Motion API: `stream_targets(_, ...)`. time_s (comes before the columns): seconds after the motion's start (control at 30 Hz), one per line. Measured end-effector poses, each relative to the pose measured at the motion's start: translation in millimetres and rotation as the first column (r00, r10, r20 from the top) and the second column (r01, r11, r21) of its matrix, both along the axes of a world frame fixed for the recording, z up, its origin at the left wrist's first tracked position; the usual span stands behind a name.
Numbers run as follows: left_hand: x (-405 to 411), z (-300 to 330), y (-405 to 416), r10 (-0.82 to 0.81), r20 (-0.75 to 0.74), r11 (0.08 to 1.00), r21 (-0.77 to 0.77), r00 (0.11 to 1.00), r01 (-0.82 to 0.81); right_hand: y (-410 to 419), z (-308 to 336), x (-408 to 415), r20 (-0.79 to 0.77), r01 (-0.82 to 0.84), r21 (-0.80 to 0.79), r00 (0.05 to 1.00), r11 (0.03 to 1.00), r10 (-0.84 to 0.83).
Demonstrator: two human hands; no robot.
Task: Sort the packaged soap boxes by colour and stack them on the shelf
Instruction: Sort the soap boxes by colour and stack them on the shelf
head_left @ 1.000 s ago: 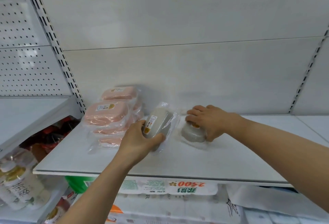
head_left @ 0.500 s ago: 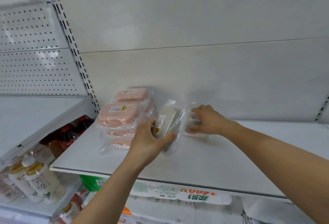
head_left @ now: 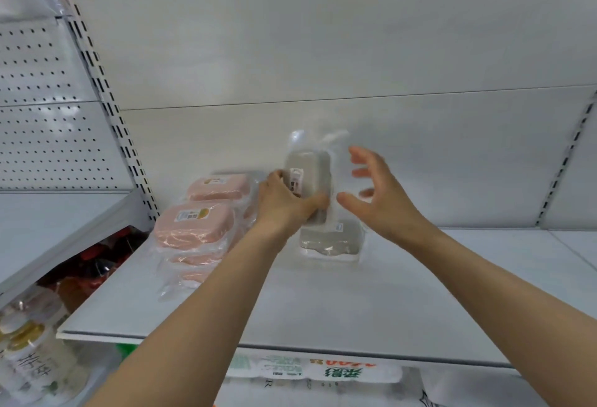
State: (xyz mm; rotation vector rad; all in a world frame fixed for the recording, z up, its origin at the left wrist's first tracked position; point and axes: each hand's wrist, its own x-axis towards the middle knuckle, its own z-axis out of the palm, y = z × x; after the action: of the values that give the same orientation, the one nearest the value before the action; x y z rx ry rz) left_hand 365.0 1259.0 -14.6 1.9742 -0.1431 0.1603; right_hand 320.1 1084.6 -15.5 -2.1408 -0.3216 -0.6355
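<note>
My left hand (head_left: 284,201) grips a grey soap box (head_left: 310,180) in clear wrap, held upright on its end above the white shelf (head_left: 371,303). Directly below it a second grey soap box (head_left: 329,240) lies flat on the shelf. My right hand (head_left: 378,196) hovers just right of the held box with fingers spread, holding nothing. Two stacks of pink soap boxes stand to the left: a front stack (head_left: 193,229) and a back stack (head_left: 219,187).
A perforated back panel and slotted upright (head_left: 109,96) border the shelf on the left. Bottles (head_left: 29,358) stand on a lower left shelf. Packaged goods (head_left: 323,372) lie under the shelf's front edge. The shelf's right side is bare.
My right hand let go of the flat grey box and lifted off it, fingers spreading. My left hand raised its grey box higher and turned it upright above the flat one.
</note>
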Motion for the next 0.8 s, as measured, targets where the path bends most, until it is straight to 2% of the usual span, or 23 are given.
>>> stream_targets(0.03, 5.5, 2.2, 3.3, -0.02, 0.081, 0.988, 0.155, 0.997, 0.008, -5.2, 6.1, 2.0, 0.114, 0.036, -0.217, 0.993, 0.976, -0.011)
stream_targets(0.07, 10.3, 5.5, 6.6, -0.078, 0.15, 0.954, 0.3, 0.986, 0.03, -11.4, 11.2, 6.2, 0.203, 0.091, -0.449, 0.979, 0.889, 0.002)
stream_targets(0.1, 15.7, 8.1, 9.3, -0.164, 0.187, 0.905, 0.419, 0.969, 0.072, -16.4, 15.7, 10.1, 0.252, 0.146, -0.63, 0.967, 0.763, 0.024)
stream_targets(0.17, 22.0, 15.1, 10.7, -0.341, 0.188, 0.803, 0.567, 0.921, 0.182, -21.3, 19.7, 20.1, 0.214, 0.169, -0.811, 0.977, 0.56, 0.014)
stream_targets(0.2, 24.9, 16.4, 9.8, -0.408, 0.168, 0.765, 0.599, 0.897, 0.236, -21.6, 18.8, 25.2, 0.142, 0.127, -0.844, 0.99, 0.522, -0.011)
stream_targets(0.23, 27.2, 17.3, 8.9, -0.458, 0.152, 0.735, 0.618, 0.876, 0.278, -22.0, 16.5, 30.1, 0.066, 0.072, -0.851, 0.997, 0.52, -0.03)
stream_targets(0.3, 29.6, 15.4, 7.6, -0.498, 0.156, 0.716, 0.629, 0.853, 0.303, -22.9, 10.4, 38.0, -0.049, -0.006, -0.792, 0.997, 0.611, -0.055)
stream_targets(0.33, 29.3, 12.8, 7.9, -0.477, 0.186, 0.744, 0.606, 0.859, 0.282, -23.9, 7.0, 41.1, -0.088, -0.017, -0.731, 0.994, 0.682, -0.069)
stream_targets(0.4, 26.5, 2.2, 9.6, -0.335, 0.244, 0.866, 0.46, 0.91, 0.195, -26.9, -1.1, 47.1, -0.15, -0.018, -0.583, 0.985, 0.812, -0.086)
stream_targets(0.47, 21.0, -16.1, 11.7, -0.172, 0.161, 0.965, 0.228, 0.972, 0.133, -27.9, -12.0, 53.4, -0.218, -0.039, -0.489, 0.973, 0.871, -0.079)
stream_targets(0.57, 12.3, -51.5, 17.2, -0.1, 0.0, 0.994, 0.052, 0.995, 0.1, -29.2, -31.2, 62.6, -0.303, -0.106, -0.522, 0.951, 0.846, -0.068)
stream_targets(0.7, -2.1, -77.2, 21.8, -0.126, -0.129, 0.991, 0.022, 0.984, 0.13, -38.8, -45.3, 69.8, -0.389, -0.184, -0.507, 0.921, 0.842, -0.033)
stream_targets(0.8, -8.5, -86.6, 18.9, -0.154, -0.183, 0.988, 0.003, 0.971, 0.157, -43.0, -50.9, 64.6, -0.323, -0.123, -0.533, 0.944, 0.837, -0.066)
